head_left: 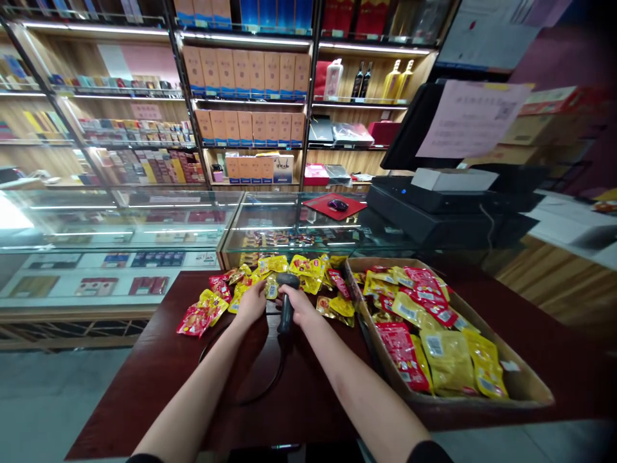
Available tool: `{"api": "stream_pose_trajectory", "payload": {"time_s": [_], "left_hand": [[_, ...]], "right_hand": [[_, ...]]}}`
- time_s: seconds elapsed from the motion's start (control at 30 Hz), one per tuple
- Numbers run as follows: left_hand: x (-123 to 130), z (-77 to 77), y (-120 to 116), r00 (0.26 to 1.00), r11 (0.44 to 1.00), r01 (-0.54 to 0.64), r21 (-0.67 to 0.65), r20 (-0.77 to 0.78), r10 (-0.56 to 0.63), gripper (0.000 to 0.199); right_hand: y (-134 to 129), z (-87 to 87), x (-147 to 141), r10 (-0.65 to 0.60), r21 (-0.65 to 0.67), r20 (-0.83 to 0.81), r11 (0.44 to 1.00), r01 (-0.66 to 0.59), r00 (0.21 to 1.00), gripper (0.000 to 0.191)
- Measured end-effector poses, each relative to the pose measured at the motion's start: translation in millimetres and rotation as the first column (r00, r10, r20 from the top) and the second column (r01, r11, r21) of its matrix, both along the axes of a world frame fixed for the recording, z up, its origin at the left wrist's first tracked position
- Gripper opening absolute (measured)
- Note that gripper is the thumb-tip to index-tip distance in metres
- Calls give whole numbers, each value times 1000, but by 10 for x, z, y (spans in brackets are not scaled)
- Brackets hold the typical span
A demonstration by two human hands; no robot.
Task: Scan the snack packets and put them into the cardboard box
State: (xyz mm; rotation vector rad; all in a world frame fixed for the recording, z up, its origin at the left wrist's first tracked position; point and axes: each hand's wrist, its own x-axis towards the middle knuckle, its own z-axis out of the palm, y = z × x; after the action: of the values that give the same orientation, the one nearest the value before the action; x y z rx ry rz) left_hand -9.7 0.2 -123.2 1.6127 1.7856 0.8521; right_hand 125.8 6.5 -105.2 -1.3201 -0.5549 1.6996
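My right hand (297,305) is wrapped round the handle of a black barcode scanner (285,315), whose head points away from me. Close to its left, my left hand (252,302) pinches a small yellow snack packet (272,288) with a barcode facing me. Several red and yellow snack packets (202,313) lie loose around both hands on the dark red table (231,411). To the right, a shallow cardboard box (525,393) holds many more such packets, some with barcodes up. The scanner's cable (270,389) loops across the tabletop.
Beyond the table stands a glass display counter (270,212). On it are a red mouse pad (313,204) with a mouse (337,205), and a black monitor (409,128) with a paper sheet (475,119) on its back. Shelves of boxed goods (248,71) line the wall.
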Motion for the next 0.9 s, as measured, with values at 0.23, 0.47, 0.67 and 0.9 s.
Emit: {"api": "stream_pose_trajectory", "payload": {"time_s": [0.23, 0.47, 0.67, 0.9], "left_hand": [[16, 93, -129, 987, 999, -3, -53, 160, 11, 35], [177, 11, -417, 813, 966, -200, -166, 521, 258, 60], [437, 68, -636, 314, 916, 123, -381, 891, 328, 29], [451, 95, -599, 308, 903, 130, -410, 882, 357, 22]], "right_hand": [[-202, 79, 107, 5, -3, -1, 1000, -5, 1000, 6], [-691, 134, 414, -104, -19, -127, 995, 103, 986, 18], [-1004, 170, 404, -167, 33, -317, 982, 187, 934, 15], [-1332, 163, 380, -58, 84, -198, 994, 76, 978, 30]]}}
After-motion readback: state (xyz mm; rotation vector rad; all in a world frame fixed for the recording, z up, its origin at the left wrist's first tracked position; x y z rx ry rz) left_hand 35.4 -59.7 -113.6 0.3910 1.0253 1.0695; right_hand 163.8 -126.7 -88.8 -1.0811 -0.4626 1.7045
